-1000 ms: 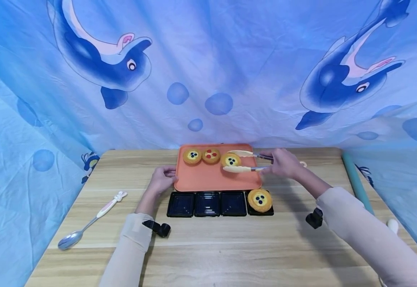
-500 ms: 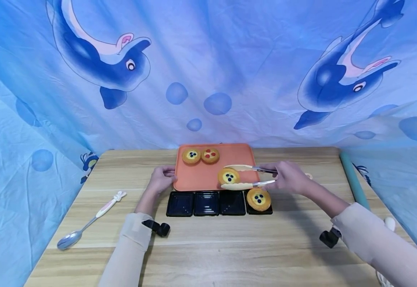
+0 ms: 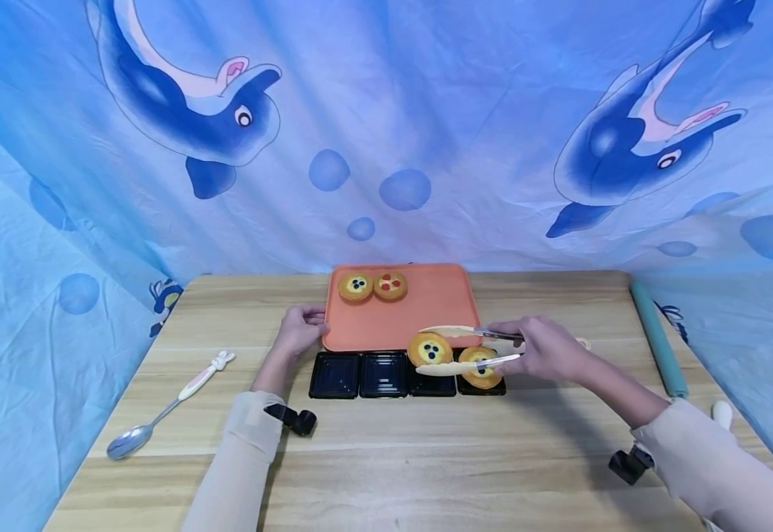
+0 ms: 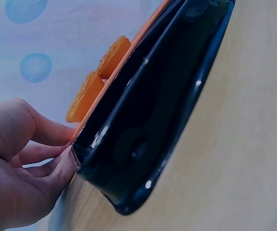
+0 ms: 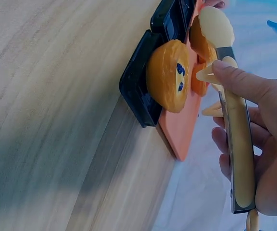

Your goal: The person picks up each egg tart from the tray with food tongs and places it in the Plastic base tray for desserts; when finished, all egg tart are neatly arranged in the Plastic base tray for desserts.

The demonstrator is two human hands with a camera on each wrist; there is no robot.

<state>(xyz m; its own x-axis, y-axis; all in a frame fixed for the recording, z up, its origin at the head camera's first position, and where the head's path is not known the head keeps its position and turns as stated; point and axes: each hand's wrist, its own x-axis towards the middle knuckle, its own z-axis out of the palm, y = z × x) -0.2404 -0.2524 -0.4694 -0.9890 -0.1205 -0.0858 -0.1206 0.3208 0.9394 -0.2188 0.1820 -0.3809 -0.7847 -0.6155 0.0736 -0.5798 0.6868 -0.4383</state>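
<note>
My right hand (image 3: 549, 347) grips a pair of tongs (image 5: 239, 144) with cream tips. Between the tips is an egg tart (image 3: 430, 349) with blueberries, over the third black square box (image 3: 441, 386) and the tray's front edge. My left hand (image 3: 298, 330) holds the left edge of the orange tray (image 3: 366, 325), thumb and fingers pinching the rim in the left wrist view. Still on the tray are a blueberry tart (image 3: 356, 287) and a tart with red fruit (image 3: 390, 286). Another blueberry tart (image 5: 167, 77) sits in the rightmost black box (image 5: 138, 86), partly behind the tongs in the head view.
Two more black boxes (image 3: 335, 375) stand in the row at the left. A spoon with a rabbit handle (image 3: 180, 399) lies on the wooden table (image 3: 386, 458) at the left. A green roll (image 3: 658, 340) lies along the right edge. A blue curtain (image 3: 386, 133) hangs behind.
My right hand has moved toward me with the tongs, lifting the blueberry tart from the tray's right part to above the third box. My left hand stays at the tray's left edge.
</note>
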